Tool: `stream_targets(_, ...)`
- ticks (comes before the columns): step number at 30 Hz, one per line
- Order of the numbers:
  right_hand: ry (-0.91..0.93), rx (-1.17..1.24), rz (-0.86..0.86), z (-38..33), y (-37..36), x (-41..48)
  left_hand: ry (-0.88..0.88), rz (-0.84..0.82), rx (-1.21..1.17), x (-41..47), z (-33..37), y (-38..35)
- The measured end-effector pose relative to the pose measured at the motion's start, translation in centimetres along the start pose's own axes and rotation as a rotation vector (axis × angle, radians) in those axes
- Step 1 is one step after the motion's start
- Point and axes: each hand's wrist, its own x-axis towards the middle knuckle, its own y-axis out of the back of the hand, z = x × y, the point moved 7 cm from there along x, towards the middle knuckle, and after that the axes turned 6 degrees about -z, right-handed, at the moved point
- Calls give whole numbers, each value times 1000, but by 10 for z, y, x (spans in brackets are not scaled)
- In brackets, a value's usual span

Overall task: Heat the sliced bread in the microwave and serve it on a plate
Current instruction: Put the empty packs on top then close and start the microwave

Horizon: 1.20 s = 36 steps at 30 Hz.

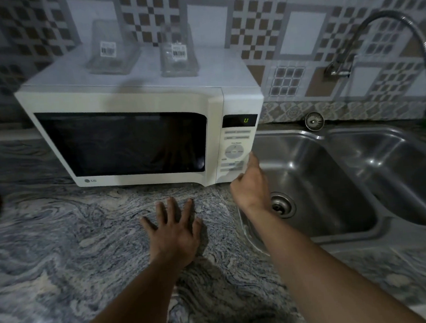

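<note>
Grey veined stone formed the table (73, 248), and the left hand (172, 230) lay flat on it, palm down, fingers straight and spread, holding nothing, its forearm reaching in from below. The right hand (251, 186) was raised at the lower buttons of the control panel (236, 149) of the white boxy microwave (135, 96), forefinger straight, other fingers curled, gripping nothing; whether it touched could not be told. That microwave stood just beside the steel double sink (309, 169), door closed, window dark, so the sliced bread's place could not be told.
</note>
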Motion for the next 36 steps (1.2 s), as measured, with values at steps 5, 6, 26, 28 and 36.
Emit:
stream_targets(5,179,-52,90,-51,45,-12,-14,-119,-47,3,6,12)
stream_targets(6,219,-86,119,-64,53,-12,-23,-122,-80,3,9,18)
stream_targets(26,450,-632,-103,-158,75,48,-241,447,-915,30,65,189)
stream_targets(28,469,-636,-115,-155,74,48,-228,401,-907,35,67,184)
stream_targets(36,548,-615,-168,-145,79,51,-106,377,-901,43,70,179)
